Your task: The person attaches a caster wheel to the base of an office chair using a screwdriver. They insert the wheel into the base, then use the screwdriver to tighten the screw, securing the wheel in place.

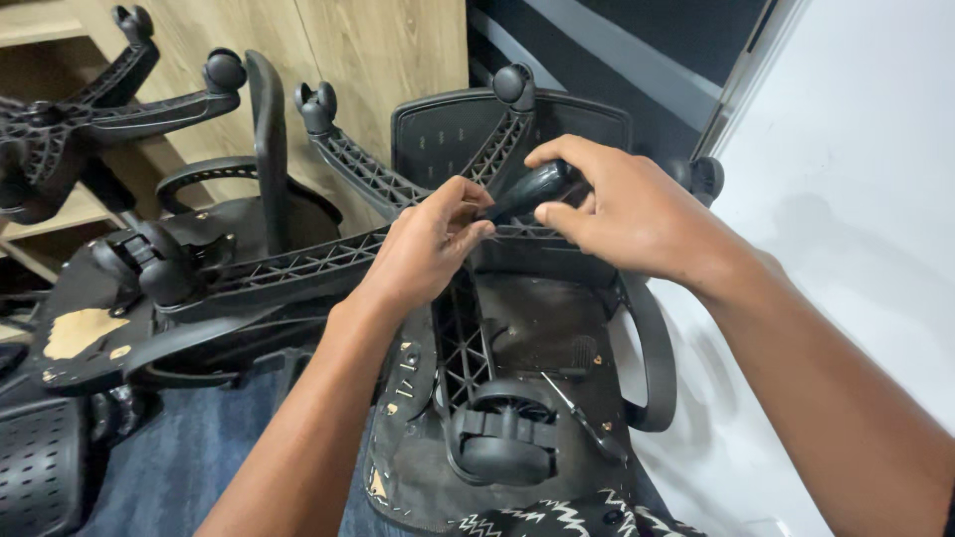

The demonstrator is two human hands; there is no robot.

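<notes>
Black plastic everywhere — an upturned office chair seat (537, 328) lies in the middle of the frame with its 5-arm star base (398, 189) on top, casters up. Right hand (637, 214) is wrapped around a glossy black handle (532, 187), which looks like a screwdriver or similar tool, though the tip is hidden. Left hand (428, 244) pinches the front end of it with thumb and fingertips, right at the hub where the ribbed arms meet. Looks like the tool is being seated on a fastener at the hub, so the next move would need a steady push and turn. Thin metal tool (582, 413) lies on the seat underside near a caster (505, 438), lower centre. Another upturned chair (149, 278) sits at left.
</notes>
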